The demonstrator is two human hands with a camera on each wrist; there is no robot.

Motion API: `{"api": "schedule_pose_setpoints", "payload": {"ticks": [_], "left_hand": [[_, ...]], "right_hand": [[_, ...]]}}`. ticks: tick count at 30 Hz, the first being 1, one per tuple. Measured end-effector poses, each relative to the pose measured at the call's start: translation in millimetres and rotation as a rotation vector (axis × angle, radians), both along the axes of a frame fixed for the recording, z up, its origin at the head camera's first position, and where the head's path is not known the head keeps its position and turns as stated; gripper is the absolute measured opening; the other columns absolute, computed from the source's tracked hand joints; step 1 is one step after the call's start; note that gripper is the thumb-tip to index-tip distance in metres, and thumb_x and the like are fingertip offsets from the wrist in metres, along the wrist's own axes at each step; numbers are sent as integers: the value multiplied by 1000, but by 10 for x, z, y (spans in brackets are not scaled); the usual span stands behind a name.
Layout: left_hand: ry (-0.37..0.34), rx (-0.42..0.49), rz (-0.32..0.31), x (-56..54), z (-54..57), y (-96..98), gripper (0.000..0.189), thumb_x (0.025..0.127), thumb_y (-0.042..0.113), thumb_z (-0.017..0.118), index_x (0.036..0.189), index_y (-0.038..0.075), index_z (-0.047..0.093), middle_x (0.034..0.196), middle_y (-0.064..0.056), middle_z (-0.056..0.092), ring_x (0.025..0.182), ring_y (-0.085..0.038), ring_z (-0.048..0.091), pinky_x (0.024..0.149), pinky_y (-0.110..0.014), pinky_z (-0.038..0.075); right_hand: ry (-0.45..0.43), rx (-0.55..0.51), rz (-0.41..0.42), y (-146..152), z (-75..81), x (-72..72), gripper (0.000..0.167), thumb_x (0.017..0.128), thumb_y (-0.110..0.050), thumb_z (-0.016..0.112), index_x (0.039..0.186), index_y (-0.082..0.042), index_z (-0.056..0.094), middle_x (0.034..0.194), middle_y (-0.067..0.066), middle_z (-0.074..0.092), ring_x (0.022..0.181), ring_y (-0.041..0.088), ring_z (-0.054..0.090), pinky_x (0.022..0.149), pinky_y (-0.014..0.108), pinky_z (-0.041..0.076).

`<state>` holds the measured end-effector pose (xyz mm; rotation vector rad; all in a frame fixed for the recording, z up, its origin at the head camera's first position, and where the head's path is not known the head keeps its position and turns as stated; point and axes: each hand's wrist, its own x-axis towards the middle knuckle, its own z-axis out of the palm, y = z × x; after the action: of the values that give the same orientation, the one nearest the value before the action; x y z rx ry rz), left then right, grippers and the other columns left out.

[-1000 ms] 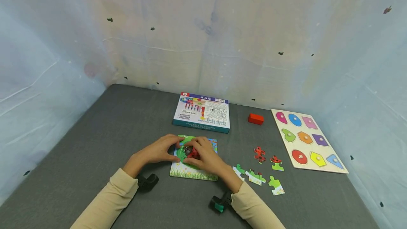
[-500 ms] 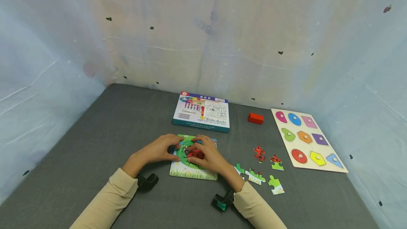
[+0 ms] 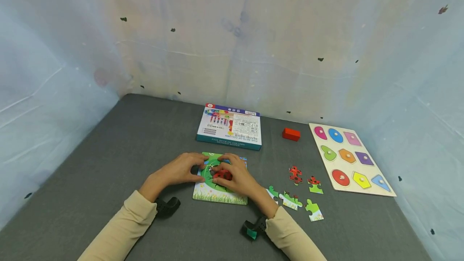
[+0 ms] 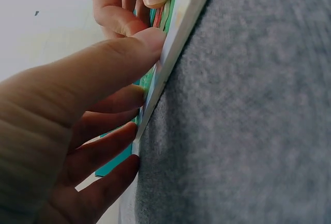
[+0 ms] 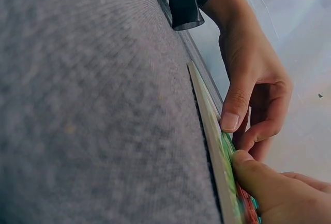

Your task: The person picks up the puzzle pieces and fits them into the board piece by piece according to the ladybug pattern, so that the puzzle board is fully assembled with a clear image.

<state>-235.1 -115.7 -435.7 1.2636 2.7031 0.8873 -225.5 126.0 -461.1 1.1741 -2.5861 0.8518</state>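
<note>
A square ladybug puzzle board [image 3: 220,199] lies on the grey tabletop in front of me. My left hand [image 3: 180,169] rests at its left side. In the left wrist view, the thumb [image 4: 150,43] touches the board's surface and the other fingers reach its edge, slightly spread. Over the board's right half, my right hand [image 3: 237,176] pinches at a red ladybug puzzle piece [image 3: 222,175] with bent index finger and thumb. In the right wrist view that thumb [image 5: 245,164] is right on the picture. The right palm hides the board's right side.
Several loose jigsaw pieces [image 3: 290,201] lie right of the board. A flat boxed toy [image 3: 229,127] lies behind it. Farther right are a red block [image 3: 291,134] and a wooden shape board [image 3: 348,156] with colored knobbed shapes. Pale sheeting [image 3: 232,43] closes off the back.
My right hand has shifted slightly, its fingers nearer the board's right half, showing more of the ladybug and a bit of the loose pieces. My left hand stays put.
</note>
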Motion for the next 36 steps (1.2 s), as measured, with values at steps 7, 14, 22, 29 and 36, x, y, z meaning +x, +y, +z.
{"api": "schedule_pose_setpoints", "payload": {"ticks": [7,14,22,29,36], "left_hand": [[29,-2,-37,-12,-37,-20,17,78,25,76,79,18,61,132,-14,53,123,-31,47,88,-45,47],[-180,89,-133,-51,-119,-98,24,79,36,74,91,18,62,142,-10,43,136,-30,30,108,-55,19],[-285,78,-227,-31,-84,-112,42,69,39,80,100,18,61,147,-18,32,137,-38,22,107,-62,4],[-261,79,-225,-19,-107,-95,46,67,38,81,102,15,61,146,-20,32,136,-41,23,107,-63,6],[-260,95,-230,-33,-128,-105,48,65,39,81,104,17,61,147,-18,32,136,-39,23,107,-62,5]], "right_hand": [[5,41,-23,-5,2,7,26,86,-38,67,105,-21,68,129,8,48,126,27,37,94,50,37],[6,113,-46,-18,-4,17,31,88,-43,62,112,-22,61,133,9,44,126,26,35,96,53,34],[-14,80,-37,-7,21,3,34,86,-42,65,113,-21,62,129,7,47,123,23,39,95,51,35],[-56,10,75,204,175,6,49,87,-27,68,129,-8,52,136,15,43,126,25,41,97,45,40],[108,-88,3,859,261,34,53,80,-13,74,128,-5,53,133,16,47,124,25,44,95,43,42]]}}
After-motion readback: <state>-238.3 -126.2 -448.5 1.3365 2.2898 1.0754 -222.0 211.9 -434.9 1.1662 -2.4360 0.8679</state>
